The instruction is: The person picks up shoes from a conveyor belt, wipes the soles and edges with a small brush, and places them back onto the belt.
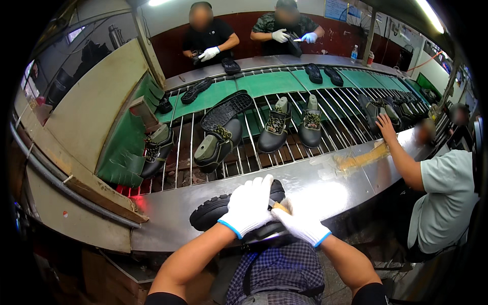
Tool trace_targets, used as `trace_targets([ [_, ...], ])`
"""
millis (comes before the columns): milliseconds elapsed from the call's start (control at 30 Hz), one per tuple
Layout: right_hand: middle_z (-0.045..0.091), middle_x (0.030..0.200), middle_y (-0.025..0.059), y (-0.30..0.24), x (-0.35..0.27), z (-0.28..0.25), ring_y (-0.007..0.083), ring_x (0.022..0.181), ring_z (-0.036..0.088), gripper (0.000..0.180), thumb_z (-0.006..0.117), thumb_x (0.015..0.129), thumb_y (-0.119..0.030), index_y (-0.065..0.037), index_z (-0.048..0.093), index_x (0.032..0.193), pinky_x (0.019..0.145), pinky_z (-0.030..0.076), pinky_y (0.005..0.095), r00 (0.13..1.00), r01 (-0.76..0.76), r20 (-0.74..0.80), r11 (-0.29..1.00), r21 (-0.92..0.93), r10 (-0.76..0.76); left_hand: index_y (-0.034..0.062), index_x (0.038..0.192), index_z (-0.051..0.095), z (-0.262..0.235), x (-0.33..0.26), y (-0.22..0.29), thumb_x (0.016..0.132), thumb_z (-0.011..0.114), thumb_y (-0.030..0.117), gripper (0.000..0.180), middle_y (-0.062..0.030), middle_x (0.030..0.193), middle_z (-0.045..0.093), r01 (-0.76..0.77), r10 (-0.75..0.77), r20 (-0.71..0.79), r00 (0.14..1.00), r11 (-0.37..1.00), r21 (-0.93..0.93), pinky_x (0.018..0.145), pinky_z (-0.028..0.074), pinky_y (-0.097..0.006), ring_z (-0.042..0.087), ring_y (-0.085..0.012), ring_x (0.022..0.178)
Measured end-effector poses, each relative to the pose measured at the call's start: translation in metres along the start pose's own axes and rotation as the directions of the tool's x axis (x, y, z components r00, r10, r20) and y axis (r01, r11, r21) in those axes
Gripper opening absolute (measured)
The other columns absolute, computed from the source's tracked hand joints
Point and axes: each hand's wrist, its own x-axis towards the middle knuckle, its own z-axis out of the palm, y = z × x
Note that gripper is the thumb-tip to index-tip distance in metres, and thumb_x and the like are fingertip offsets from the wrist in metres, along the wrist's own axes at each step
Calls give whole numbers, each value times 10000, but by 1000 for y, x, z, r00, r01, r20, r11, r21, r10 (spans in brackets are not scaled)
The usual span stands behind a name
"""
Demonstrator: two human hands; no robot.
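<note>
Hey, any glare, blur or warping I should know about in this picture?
Head view: white glare washes out part of the metal ledge beyond the right hand; a red glow tints its left end; the tube lamp burns out; fisheye warping bends straight edges near the rim; the co-workers' heads are blurred; black shoes mid-picture look fairly sharp.

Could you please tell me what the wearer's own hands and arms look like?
The left hand and right hand each wear a white glove with bright blue edging at the wrist. The forearms are uncovered, with black sleeves at the picture's lower edge.
</note>
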Motion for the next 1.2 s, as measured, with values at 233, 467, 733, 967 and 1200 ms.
trace_targets([
  [233, 769, 1021, 213, 143, -32, -105, 299, 994, 776, 305, 668, 1037, -286, -14, 723, 1164, 859, 617, 451, 875, -96, -470, 993, 67, 116, 3, 1433, 535, -24, 1, 20, 722, 931, 592, 1005, -210, 1154, 707, 49, -48, 30, 998, 998, -42, 933, 598, -489, 722, -395, 1078],
  [467, 769, 1047, 221, 43, -40, -30, 357, 966, 753, 477, 646, 1050, -456, -26, 737, 1237, 891, 583, 438, 996, -19, -89, 992, -123, 8, 2, 1471, 523, -17, 19, 0, 674, 944, 633, 1101, -242, 1340, 664, -43, 43, 148, 988, 999, -3, 1056, 564, -498, 674, -424, 1238],
  [733, 709, 837, 119, 64, 13, 13, 220, 781, 676, 472, 603, 1102, -445, 9, 724, 1073, 743, 542, 385, 993, -114, 54, 863, 491, 101, 0, 1517, 497, -29, 34, 14, 678, 963, 592, 1129, -242, 1409, 646, 110, -106, 325, 940, 994, 6, 1081, 558, -496, 658, -430, 1292],
  [967, 745, 892, 252, 46, 22, -19, 347, 820, 744, 506, 641, 1074, -444, 48, 680, 1187, 755, 579, 463, 988, 145, -29, 972, -185, -153, 0, 1451, 513, -21, 25, 3, 712, 948, 555, 1021, -239, 1329, 656, 43, -30, 257, 966, 998, -45, 1018, 578, -512, 679, -424, 1220],
  [1200, 523, 688, -51, 48, 12, 14, 60, 535, 451, 376, 638, 1098, -365, -7, 698, 1198, 483, 344, 247, 971, -231, 226, 557, 798, 79, -7, 1512, 490, -21, 34, 2, 722, 940, 573, 1078, -231, 1371, 647, 12, -6, 213, 977, 1000, -24, 1015, 584, -500, 681, -413, 1234],
])
